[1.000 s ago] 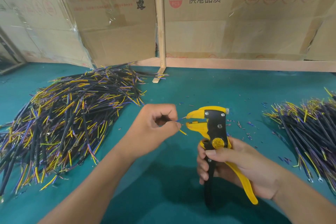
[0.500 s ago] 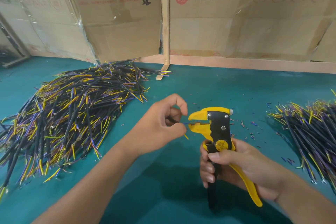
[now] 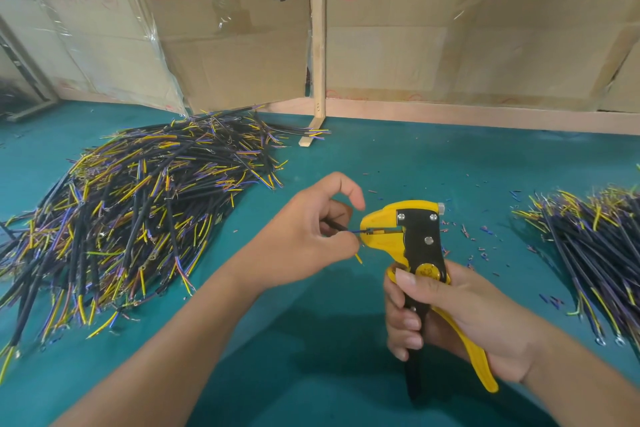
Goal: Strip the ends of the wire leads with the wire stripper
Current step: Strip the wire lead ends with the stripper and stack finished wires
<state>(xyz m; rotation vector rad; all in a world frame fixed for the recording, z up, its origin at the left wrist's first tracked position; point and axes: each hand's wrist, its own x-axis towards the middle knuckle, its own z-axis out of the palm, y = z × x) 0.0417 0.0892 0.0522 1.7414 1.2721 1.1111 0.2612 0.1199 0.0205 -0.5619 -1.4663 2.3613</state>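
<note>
Teal surface (image 3: 398, 156) runs back to a wooden rail along its far edge, w/ cardboard sheets (image 3: 450, 45) propped behind it and a thin wooden post (image 3: 318, 45) standing near the middle of that edge. Big wire pile (image 3: 131, 218) fills the left side toward the far-left corner; a smaller wire pile (image 3: 595, 246) sits at the right edge. Bare teal between the two, mostly in front & toward the far edge, dotted w/ tiny insulation scraps (image 3: 481, 236) just right of the tool.

Left hand (image 3: 311, 239) is curled, thumb & fingers pinching a black wire lead (image 3: 341, 227); its blue end sits inside the stripper's jaws, a yellow end pokes down just below the thumb. Right hand (image 3: 460, 319) is wrapped round the handles of the yellow-black wire stripper (image 3: 415, 239), held upright near the front-middle of the surface, head pointing left.

Cardboard reads "供港品质", "天露", and a red circle stamp "360 PCS"
</note>
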